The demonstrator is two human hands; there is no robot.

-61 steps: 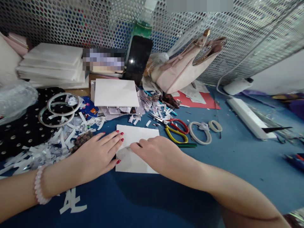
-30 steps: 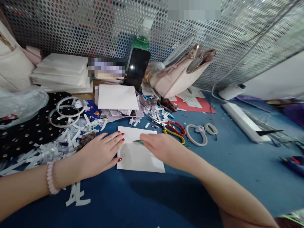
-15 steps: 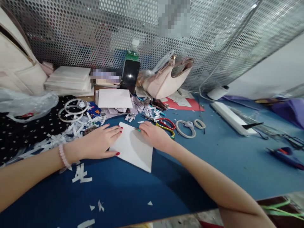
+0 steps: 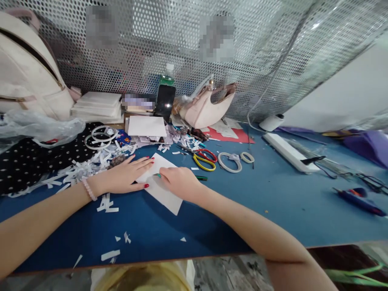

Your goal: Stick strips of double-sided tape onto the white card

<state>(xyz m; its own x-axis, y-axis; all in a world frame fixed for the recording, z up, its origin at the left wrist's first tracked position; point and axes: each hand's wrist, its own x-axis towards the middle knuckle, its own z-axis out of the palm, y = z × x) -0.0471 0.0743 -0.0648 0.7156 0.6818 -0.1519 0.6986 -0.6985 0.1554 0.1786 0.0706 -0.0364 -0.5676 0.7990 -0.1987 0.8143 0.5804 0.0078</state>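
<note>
A white sheet of paper or card [image 4: 162, 196] lies at an angle on the blue tabletop in front of me. My left hand [image 4: 129, 174] is spread flat over its left edge, fingers and thumb apart. Over the sheet's right part, my right hand [image 4: 178, 182] is closed around a slim tool [image 4: 201, 178]. The tool's green and black end sticks out behind the hand, and a small dark tip shows by the thumb, near the sheet's middle. Whether it is a pen or a knife I cannot tell. Red and yellow-handled scissors [image 4: 205, 159] lie just beyond my right hand.
Paper scraps [image 4: 87, 167] are heaped behind my left wrist. A white card stack [image 4: 147, 126], a phone [image 4: 165, 101], a bottle [image 4: 167, 76] and a pale handbag [image 4: 206, 109] stand at the back. Tape rolls [image 4: 230, 162], a power strip [image 4: 287, 153] and blue-handled pliers [image 4: 360, 202] are rightward.
My right hand has moved left and toward me across the sheet, with the slim tool in it. My left hand stays spread on the paper. The whole view has shifted slightly.
</note>
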